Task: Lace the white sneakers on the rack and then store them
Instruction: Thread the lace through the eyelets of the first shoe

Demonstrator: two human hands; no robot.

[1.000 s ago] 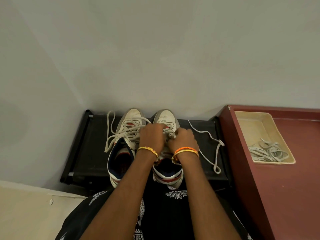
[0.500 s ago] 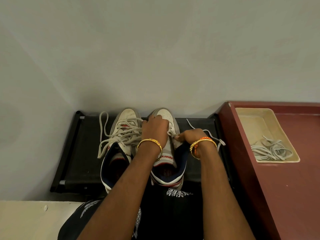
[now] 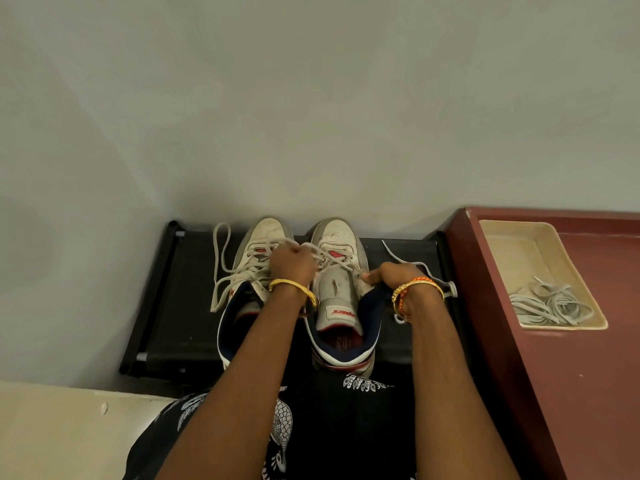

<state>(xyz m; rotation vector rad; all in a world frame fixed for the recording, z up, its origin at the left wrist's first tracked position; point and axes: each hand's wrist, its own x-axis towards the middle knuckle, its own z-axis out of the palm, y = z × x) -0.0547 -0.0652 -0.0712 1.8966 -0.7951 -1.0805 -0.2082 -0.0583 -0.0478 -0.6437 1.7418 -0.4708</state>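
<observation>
A person laces 2 white sneakers (image 3: 332,271) side by side on a black rack (image 3: 180,306).
The left hand (image 3: 291,263) and right hand (image 3: 393,277) each grip the lace (image 3: 341,263) of the right-side sneaker.

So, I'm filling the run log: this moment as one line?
stage: lacing right sneaker | left hand: grips lace | right hand: pulls lace | place: rack
</observation>
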